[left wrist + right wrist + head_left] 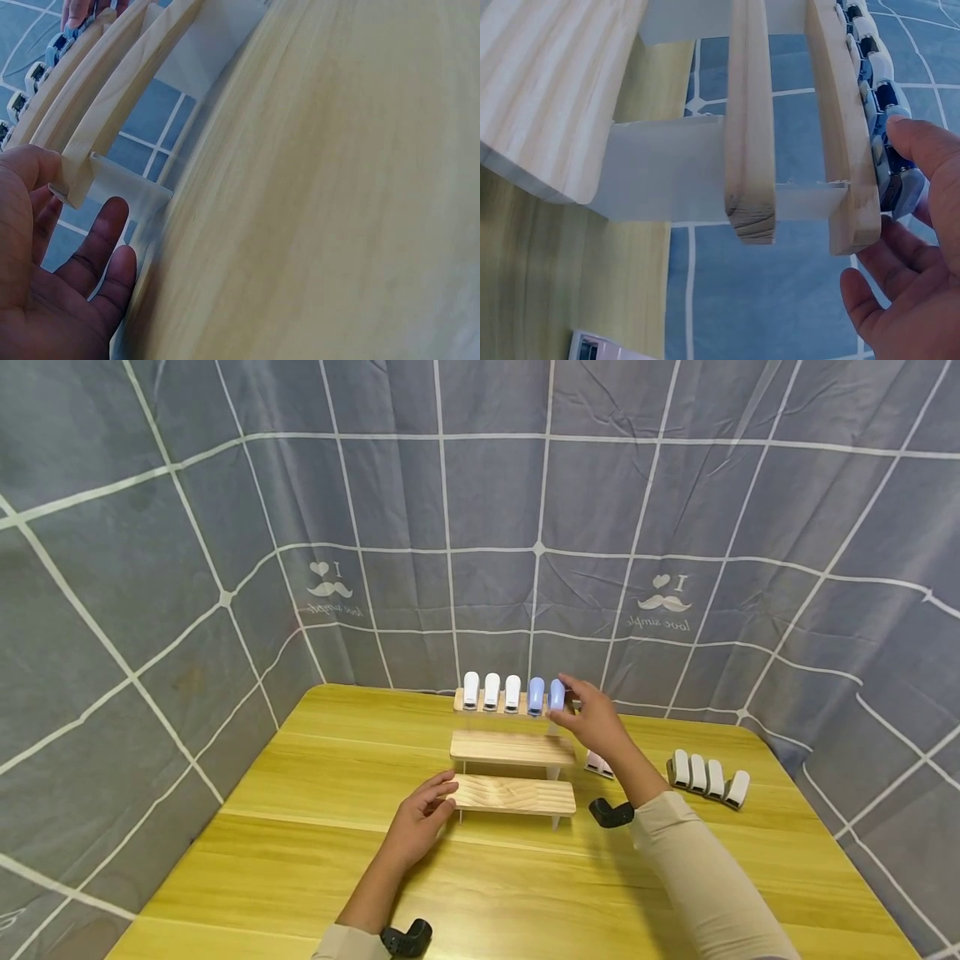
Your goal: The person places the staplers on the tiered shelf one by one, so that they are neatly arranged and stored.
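Three wooden steps form a tiered display shelf (pixel 512 748) on clear side supports. My left hand (pixel 417 823) holds the left end of its lowest step, with other fingers spread below the board in the left wrist view. Along the top step stand three white mini staplers (pixel 491 692) and two blue ones. My right hand (pixel 597 720) pinches the rightmost blue mini stapler (pixel 557 695), at the right end of the row. Beside it is the other blue mini stapler (pixel 536 696). In the right wrist view, the thumb presses the blue stapler's near side; the far fingers are partly hidden.
Pink mini staplers (pixel 598 765) lie right of the shelf, partly behind the right forearm. Farther right, several white-grey mini staplers (pixel 707 777) sit in a row on the wooden table (pixel 300 827). A grey checked curtain (pixel 495 527) surrounds the table's back and sides.
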Tool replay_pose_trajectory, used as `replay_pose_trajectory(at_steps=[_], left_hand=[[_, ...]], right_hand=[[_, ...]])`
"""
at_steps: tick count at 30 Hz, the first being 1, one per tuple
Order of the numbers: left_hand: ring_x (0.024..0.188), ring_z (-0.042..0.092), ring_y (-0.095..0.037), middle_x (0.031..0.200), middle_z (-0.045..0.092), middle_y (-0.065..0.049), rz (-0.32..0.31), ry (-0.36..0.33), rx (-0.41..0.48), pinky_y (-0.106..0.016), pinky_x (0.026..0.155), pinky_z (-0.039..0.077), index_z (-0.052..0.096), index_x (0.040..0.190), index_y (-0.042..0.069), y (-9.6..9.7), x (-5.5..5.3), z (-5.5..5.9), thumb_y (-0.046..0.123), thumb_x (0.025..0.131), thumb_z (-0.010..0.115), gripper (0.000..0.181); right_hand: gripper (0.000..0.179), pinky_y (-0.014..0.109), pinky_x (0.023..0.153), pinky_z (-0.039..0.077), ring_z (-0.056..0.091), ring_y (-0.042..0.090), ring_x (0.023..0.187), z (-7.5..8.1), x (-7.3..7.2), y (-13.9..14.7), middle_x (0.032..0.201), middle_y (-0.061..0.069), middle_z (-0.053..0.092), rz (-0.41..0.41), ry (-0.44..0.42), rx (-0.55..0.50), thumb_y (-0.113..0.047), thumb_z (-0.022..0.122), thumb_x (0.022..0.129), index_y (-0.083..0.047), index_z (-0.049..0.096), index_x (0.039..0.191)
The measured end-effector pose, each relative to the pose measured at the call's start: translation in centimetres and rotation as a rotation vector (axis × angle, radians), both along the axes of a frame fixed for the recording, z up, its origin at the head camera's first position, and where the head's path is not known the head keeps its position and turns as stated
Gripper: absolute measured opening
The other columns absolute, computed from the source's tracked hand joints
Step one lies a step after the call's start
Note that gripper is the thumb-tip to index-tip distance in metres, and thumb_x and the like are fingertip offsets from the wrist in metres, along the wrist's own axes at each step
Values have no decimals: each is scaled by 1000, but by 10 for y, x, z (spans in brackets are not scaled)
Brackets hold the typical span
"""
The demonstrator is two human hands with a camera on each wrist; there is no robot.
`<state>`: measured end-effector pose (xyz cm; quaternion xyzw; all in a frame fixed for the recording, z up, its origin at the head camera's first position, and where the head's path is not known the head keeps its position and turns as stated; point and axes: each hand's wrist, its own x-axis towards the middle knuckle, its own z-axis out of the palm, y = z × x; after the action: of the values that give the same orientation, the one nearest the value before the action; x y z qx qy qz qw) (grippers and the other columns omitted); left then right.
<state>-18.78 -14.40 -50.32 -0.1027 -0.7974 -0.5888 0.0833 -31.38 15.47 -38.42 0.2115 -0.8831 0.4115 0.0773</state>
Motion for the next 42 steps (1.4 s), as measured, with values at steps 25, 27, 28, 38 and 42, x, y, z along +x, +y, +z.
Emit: replay_pose_trajectory(at_steps=[25,27,28,38,42], left_hand=[[125,55,-31,146,51,-12,25,-2,7,-30,93,49,65,127,-2,6,6,9,5,98,61,29],[125,54,-33,146,50,-15,22,-8,6,-30,93,49,64,127,-5,7,11,18,3,98,60,30],[125,54,-34,146,50,-16,21,-11,5,-30,92,49,64,126,-6,8,14,24,3,98,60,30],[123,54,-36,144,51,-18,20,-16,13,-29,91,49,64,125,-8,9,20,36,0,98,59,29],[125,54,-33,146,51,-13,30,-17,16,-30,93,48,65,126,-4,7,10,17,3,98,60,29]], right_hand=[[69,61,99,41,41,44,133,-50,10,73,149,24,39,-129,-120,48,-23,70,95,-1,37,151],[70,61,98,42,41,45,133,-57,12,80,151,25,38,-138,-137,51,-24,70,95,-1,37,151],[70,61,98,42,41,45,133,-60,12,83,151,25,37,-141,-145,49,-23,70,95,-1,36,152],[73,60,99,41,40,46,133,-79,11,95,150,28,36,-144,-207,69,-24,70,95,1,33,152],[74,60,100,41,40,46,134,-84,8,98,152,27,34,-145,-237,83,-26,69,95,0,32,153]])
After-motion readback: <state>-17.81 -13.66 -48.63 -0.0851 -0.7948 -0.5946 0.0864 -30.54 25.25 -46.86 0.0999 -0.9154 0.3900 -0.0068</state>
